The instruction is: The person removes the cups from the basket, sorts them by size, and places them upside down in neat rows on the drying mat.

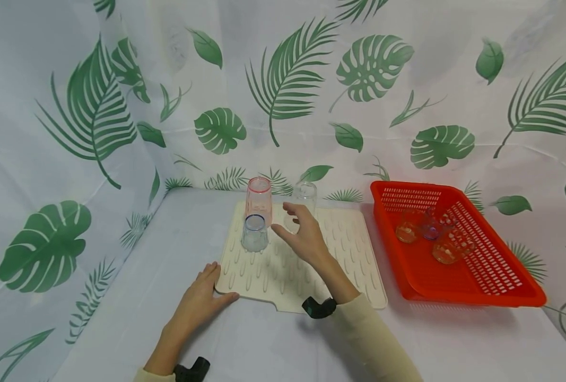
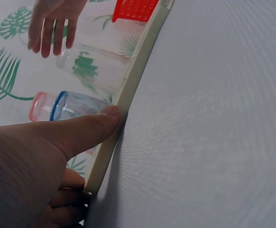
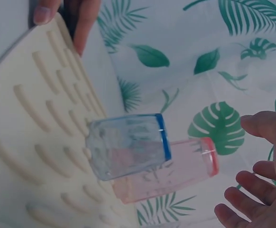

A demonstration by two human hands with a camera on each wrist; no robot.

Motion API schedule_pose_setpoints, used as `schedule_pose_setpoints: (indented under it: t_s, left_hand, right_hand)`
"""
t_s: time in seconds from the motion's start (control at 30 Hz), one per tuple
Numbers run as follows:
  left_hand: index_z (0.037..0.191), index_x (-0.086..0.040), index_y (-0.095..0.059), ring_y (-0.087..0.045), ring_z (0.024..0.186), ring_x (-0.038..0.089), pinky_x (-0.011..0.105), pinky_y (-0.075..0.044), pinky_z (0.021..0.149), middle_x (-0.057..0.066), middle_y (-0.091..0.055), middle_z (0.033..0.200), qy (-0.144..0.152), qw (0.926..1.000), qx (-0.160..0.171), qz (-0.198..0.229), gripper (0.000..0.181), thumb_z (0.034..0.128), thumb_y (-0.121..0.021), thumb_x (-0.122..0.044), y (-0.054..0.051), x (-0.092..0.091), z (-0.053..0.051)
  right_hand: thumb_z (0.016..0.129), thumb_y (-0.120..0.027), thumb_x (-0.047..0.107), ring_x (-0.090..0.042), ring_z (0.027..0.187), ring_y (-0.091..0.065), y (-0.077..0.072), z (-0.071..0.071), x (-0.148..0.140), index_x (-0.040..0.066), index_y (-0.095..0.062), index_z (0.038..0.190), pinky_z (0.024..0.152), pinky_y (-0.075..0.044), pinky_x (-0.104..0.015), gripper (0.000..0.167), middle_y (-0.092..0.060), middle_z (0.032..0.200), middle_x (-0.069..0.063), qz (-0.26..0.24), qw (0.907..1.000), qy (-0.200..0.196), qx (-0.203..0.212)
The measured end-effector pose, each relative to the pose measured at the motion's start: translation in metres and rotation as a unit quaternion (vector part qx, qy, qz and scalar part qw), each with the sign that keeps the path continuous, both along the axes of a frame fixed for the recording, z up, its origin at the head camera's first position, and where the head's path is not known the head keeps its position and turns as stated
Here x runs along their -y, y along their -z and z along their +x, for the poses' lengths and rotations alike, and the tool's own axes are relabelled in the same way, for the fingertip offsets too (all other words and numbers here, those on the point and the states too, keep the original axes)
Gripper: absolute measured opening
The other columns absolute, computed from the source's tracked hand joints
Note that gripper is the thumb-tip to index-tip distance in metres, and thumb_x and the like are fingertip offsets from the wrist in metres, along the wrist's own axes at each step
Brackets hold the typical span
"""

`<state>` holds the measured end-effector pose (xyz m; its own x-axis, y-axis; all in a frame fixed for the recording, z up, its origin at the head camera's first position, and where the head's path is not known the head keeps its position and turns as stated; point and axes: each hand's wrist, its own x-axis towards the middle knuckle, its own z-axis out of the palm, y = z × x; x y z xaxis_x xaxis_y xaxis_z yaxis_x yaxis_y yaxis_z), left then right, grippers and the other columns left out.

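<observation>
On the cream ridged mat stand a small blue-ringed glass, a taller red-ringed glass behind it and a clear glass, their coloured rings uppermost. My left hand holds the mat's near left corner, thumb along the front edge, fingers at the left side. Above the mat, my right hand is raised with fingers spread and holds nothing; it partly hides the clear glass in the head view. A gap separates it from the blue-ringed and red-ringed glasses.
Right of the mat sits a red perforated basket, with several glass cups in its left and middle part. A white cloth with green leaves hangs behind the table and along its left side.
</observation>
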<state>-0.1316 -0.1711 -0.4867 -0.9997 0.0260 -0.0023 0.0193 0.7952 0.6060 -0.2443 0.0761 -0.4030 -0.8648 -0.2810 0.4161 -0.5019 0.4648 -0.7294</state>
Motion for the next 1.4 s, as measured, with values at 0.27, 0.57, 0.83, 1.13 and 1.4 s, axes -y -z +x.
schedule_pose_setpoints:
  t_s: [0.27, 0.57, 0.83, 1.13, 1.4]
  left_hand:
    - [0.149, 0.005, -0.042, -0.026, 0.151, 0.043, 0.059, -0.025, 0.122, 0.027, -0.034, 0.158, -0.001, 1.0, 0.003, 0.0, 0.087, 0.0866, -0.076, -0.045, 0.0, 0.0, 0.0]
    - [0.15, 0.005, -0.04, -0.025, 0.151, 0.044, 0.06, -0.025, 0.122, 0.027, -0.033, 0.159, 0.003, 1.0, 0.001, 0.003, 0.089, 0.0864, -0.075, -0.046, 0.001, 0.001, 0.0]
    - [0.15, 0.005, -0.04, -0.025, 0.151, 0.043, 0.06, -0.024, 0.122, 0.027, -0.033, 0.159, 0.002, 1.0, 0.001, 0.001, 0.089, 0.0863, -0.075, -0.047, 0.001, 0.002, 0.001]
    - [0.15, 0.005, -0.039, -0.024, 0.151, 0.043, 0.06, -0.025, 0.122, 0.026, -0.032, 0.159, 0.002, 1.0, 0.004, 0.004, 0.089, 0.0865, -0.075, -0.047, 0.001, 0.001, 0.001]
    - [0.151, 0.004, -0.039, -0.023, 0.152, 0.043, 0.06, -0.025, 0.122, 0.025, -0.032, 0.16, -0.001, 1.0, 0.006, 0.003, 0.09, 0.0864, -0.075, -0.049, 0.001, 0.002, 0.001]
  right_hand:
    - [0.09, -0.076, 0.023, -0.032, 0.131, -0.055, -0.007, 0.012, -0.014, 0.004, -0.054, 0.139, 0.107, -0.05, -0.051, 0.057, -0.057, 0.141, -0.015, 0.021, 0.9993, 0.007, -0.029]
    - [0.087, -0.078, 0.021, -0.032, 0.13, -0.055, -0.023, 0.029, -0.029, 0.006, -0.055, 0.139, 0.107, -0.051, -0.052, 0.059, -0.058, 0.14, -0.014, 0.024, 0.9978, 0.019, -0.058]
    - [0.085, -0.08, 0.017, -0.032, 0.127, -0.056, -0.029, 0.036, -0.046, 0.004, -0.056, 0.137, 0.106, -0.051, -0.052, 0.059, -0.059, 0.139, -0.015, 0.026, 0.9951, 0.029, -0.091]
    - [0.082, -0.082, 0.018, -0.031, 0.125, -0.057, -0.033, 0.042, -0.073, 0.004, -0.057, 0.136, 0.104, -0.053, -0.052, 0.061, -0.06, 0.138, -0.015, 0.031, 0.9907, 0.072, -0.111]
    - [0.081, -0.083, 0.018, -0.032, 0.124, -0.058, -0.037, 0.043, -0.099, 0.005, -0.056, 0.138, 0.103, -0.051, -0.057, 0.064, -0.058, 0.141, -0.015, 0.041, 0.9882, 0.1, -0.109]
